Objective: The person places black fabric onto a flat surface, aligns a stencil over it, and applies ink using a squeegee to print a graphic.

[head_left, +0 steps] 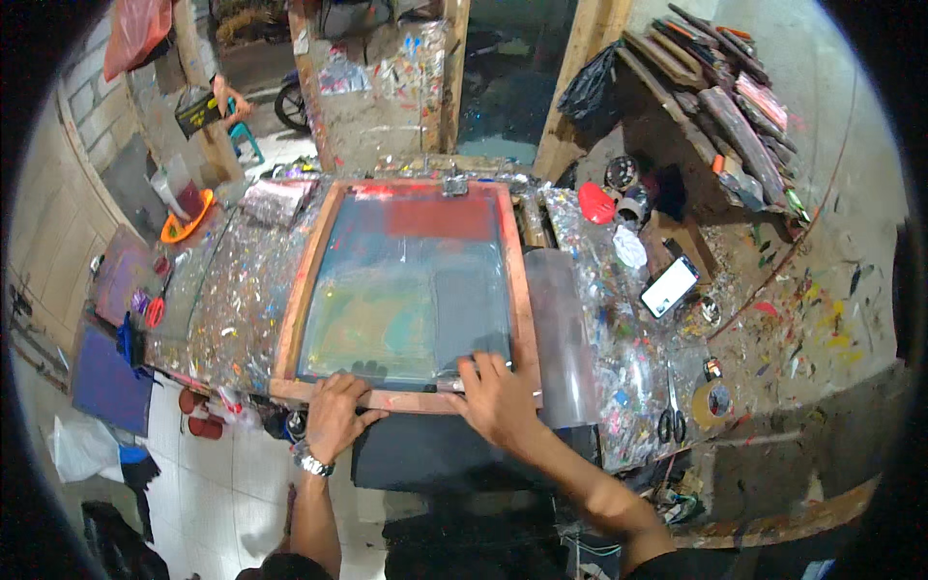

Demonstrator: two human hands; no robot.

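Note:
A screen in a reddish wooden frame (522, 329) lies on the paint-spattered worktable (222, 309). Its mesh (396, 280) carries red at the far end, yellow-green at the near left and a darker grey patch at the right. My left hand (336, 411) grips the near bar left of centre, fingers curled over it. My right hand (493, 406) has fingers bent over the near right part of the frame, thumb against the bar; a shiny strip under them is too small to make out. A metal clamp (454, 186) sits on the far bar, and a translucent sheet (565, 338) lies right of the frame.
At right are a phone (670, 286), scissors (672, 406), tape roll (713, 400), red object (595, 203), cans (622, 172) and stacked squeegees (735, 126). An orange tray (182, 228) and red-handled scissors (155, 311) lie left. A black surface (445, 459) extends below the frame.

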